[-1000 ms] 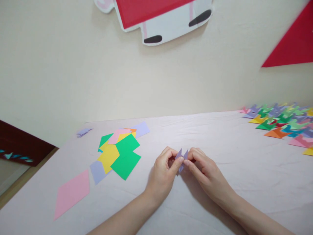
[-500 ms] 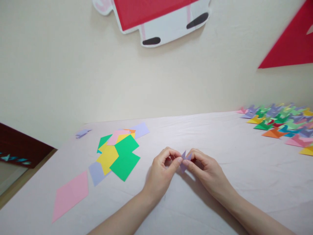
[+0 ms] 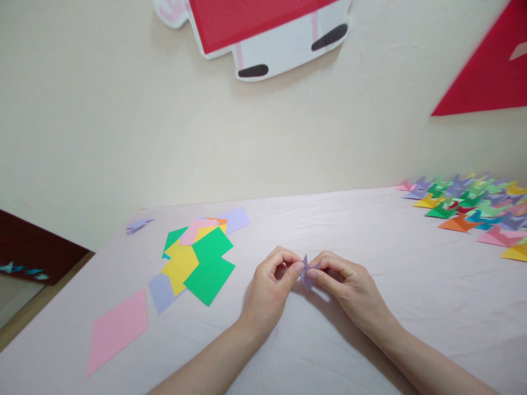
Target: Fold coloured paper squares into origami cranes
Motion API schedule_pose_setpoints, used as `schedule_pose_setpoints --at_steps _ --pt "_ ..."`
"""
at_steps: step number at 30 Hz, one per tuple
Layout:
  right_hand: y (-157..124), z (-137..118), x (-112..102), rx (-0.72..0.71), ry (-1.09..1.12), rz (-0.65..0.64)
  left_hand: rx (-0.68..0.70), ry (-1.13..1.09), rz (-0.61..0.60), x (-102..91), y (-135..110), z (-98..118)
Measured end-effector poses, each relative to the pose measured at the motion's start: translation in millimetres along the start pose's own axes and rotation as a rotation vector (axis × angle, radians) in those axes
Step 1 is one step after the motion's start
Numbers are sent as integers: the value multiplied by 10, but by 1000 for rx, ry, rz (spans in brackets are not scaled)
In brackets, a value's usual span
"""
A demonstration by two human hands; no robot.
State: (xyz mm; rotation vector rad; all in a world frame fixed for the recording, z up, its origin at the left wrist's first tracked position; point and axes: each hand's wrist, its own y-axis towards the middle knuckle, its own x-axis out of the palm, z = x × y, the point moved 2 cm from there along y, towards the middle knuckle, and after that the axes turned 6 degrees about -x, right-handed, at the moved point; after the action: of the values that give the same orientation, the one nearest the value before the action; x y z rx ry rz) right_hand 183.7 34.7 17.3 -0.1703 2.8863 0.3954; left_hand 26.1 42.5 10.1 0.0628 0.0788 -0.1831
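Both hands meet near the middle of the pale cloth-covered table [image 3: 370, 236]. My left hand [image 3: 269, 293] and my right hand [image 3: 349, 291] each pinch one side of a small folded purple paper piece [image 3: 307, 272], fingers curled and closed on it. Only its pointed tips and lower corner show between the fingertips. To the left of my left hand lies a loose spread of flat paper squares [image 3: 201, 258] in green, yellow, pink, lilac and orange.
A single pink square [image 3: 117, 331] lies at the near left and a small folded lilac piece [image 3: 138, 224] at the far left. Several finished folded paper pieces [image 3: 473, 206] in many colours crowd the far right. A wall with red and white paper decorations [image 3: 263, 33] stands behind.
The pinched purple piece looks narrower, its two tips drawn closer together. Both hands stay in the same spot; the view shifted slightly.
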Motion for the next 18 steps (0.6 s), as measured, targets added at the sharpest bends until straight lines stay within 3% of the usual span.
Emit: schedule_pose_setpoints --at_steps 9,18 --pt "-9 58 -12 13 63 11 -32 -31 6 26 -18 3" --pt "-28 30 23 -14 -24 -33 -28 13 -2 38 -12 16"
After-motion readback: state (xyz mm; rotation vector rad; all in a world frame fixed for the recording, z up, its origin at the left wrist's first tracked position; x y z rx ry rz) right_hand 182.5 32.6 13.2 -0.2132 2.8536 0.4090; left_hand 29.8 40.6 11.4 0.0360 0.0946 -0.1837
